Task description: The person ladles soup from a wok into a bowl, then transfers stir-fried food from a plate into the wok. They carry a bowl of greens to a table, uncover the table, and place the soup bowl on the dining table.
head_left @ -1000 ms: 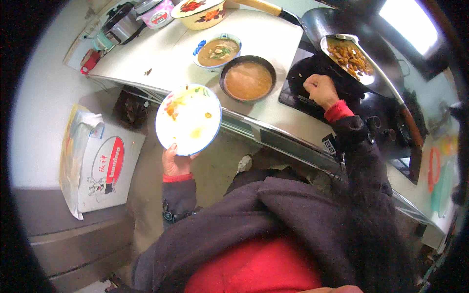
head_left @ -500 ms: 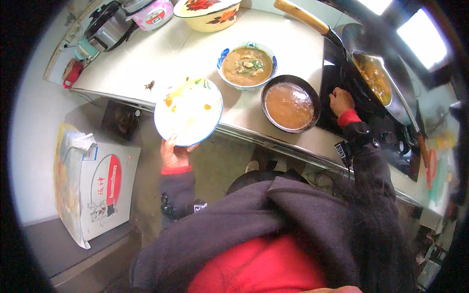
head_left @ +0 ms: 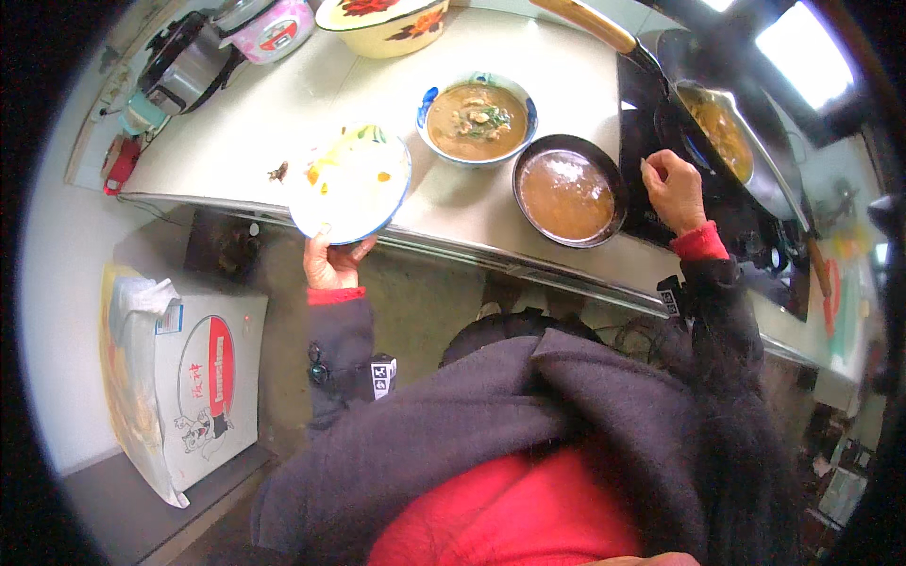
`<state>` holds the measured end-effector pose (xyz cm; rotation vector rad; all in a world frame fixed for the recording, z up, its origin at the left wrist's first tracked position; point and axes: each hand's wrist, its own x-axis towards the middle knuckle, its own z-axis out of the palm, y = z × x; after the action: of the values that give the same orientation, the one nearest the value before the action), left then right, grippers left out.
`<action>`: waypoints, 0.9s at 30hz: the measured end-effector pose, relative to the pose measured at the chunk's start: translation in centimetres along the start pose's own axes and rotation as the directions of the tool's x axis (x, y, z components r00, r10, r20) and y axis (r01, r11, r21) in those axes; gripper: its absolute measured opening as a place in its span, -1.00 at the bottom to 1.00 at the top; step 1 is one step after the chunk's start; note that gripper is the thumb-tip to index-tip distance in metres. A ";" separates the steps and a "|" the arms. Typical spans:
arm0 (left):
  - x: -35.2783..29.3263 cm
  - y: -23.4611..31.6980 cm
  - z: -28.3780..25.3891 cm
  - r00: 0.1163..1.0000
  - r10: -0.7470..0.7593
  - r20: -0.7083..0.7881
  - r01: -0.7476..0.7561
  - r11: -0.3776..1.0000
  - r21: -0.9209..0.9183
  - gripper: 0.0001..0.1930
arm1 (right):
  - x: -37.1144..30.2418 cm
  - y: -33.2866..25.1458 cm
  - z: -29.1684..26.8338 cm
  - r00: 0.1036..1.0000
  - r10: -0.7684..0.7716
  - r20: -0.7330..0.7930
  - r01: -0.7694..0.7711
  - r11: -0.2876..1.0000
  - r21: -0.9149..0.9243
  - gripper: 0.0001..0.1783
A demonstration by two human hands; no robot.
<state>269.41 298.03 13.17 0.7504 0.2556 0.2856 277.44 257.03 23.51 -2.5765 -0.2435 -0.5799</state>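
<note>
My left hand (head_left: 333, 261) grips the near rim of a white plate (head_left: 349, 193) with a blue edge, its thumb on top. Red-orange and green marks show on the overexposed surface; I cannot tell pattern from food. My right hand (head_left: 674, 191) is closed above the left edge of the black cooktop (head_left: 644, 212); whatever its fingers hold, if anything, is hidden. Just left of it stands a dark bowl (head_left: 568, 191) of brown liquid. Behind sits a blue-patterned white bowl (head_left: 477, 123) of brown soup with green bits on top.
A wok (head_left: 769, 184) on the cooktop holds yellowish food, with a wooden-handled utensil (head_left: 595, 26) across it. Along the back stand a flowered yellow basin (head_left: 387, 33), a pink rice cooker (head_left: 269, 33) and a dark electric cooker (head_left: 189, 71). A white box (head_left: 212, 377) stands below left.
The plate has shifted slightly farther over the counter with my left hand. My right hand has lifted from the cooktop's edge and stays closed. The view has shifted a little.
</note>
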 end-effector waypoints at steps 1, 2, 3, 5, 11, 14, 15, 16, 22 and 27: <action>0.3 -0.2 0.1 1.000 -0.004 -0.004 0.004 1.000 -0.008 -0.44 | -0.4 -0.8 -0.4 0.999 -0.033 -0.002 0.033 0.996 0.080 -0.89; 0.6 -0.5 0.3 1.000 0.007 -0.030 -0.007 1.000 -0.009 -0.44 | -0.7 -1.5 -0.5 0.993 -0.119 -0.009 0.118 0.977 0.178 -0.89; 0.8 -0.8 0.5 0.999 -0.009 -0.033 0.008 1.000 -0.020 -0.45 | -1.0 -2.1 -0.4 0.992 -0.128 0.013 0.124 0.979 0.162 -0.92; 1.3 -1.2 0.9 0.999 -0.023 -0.022 0.023 0.999 -0.032 -0.46 | -1.1 -2.9 -0.2 0.961 -0.270 0.056 0.261 0.956 0.134 -0.92; 3.9 -2.2 2.3 0.999 -0.024 -0.031 0.022 0.998 -0.054 -0.46 | -0.7 -1.6 -1.0 0.992 -0.119 -0.052 0.127 0.968 0.217 -0.94; 5.8 -2.8 3.5 0.985 -0.031 0.169 0.044 0.996 -0.074 -0.47 | -1.2 1.6 -3.9 0.997 0.037 -0.067 -0.017 0.962 0.272 -0.95; 6.6 -3.2 4.1 0.982 -0.027 0.187 0.046 0.994 -0.099 -0.46 | -1.6 2.9 -4.9 0.995 0.077 -0.070 -0.055 0.958 0.283 -0.95; 7.2 -3.6 4.7 0.999 -0.033 0.030 0.034 0.998 -0.055 -0.46 | -2.3 4.0 -5.5 0.989 0.128 -0.069 -0.098 0.938 0.333 -0.95; 11.4 -6.8 8.4 0.997 -0.076 -0.025 0.075 0.997 -0.021 -0.43 | -9.0 11.1 -7.3 0.904 0.401 -0.152 -0.366 0.906 0.214 -0.94; 11.0 -8.7 11.1 0.997 -0.076 -0.033 0.077 0.997 0.022 -0.43 | -13.6 14.8 -9.8 0.850 0.497 -0.174 -0.439 0.851 0.287 -0.93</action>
<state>284.72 288.72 13.51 0.7575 0.3174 0.2224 265.76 238.43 19.01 -2.1860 0.3791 -0.6237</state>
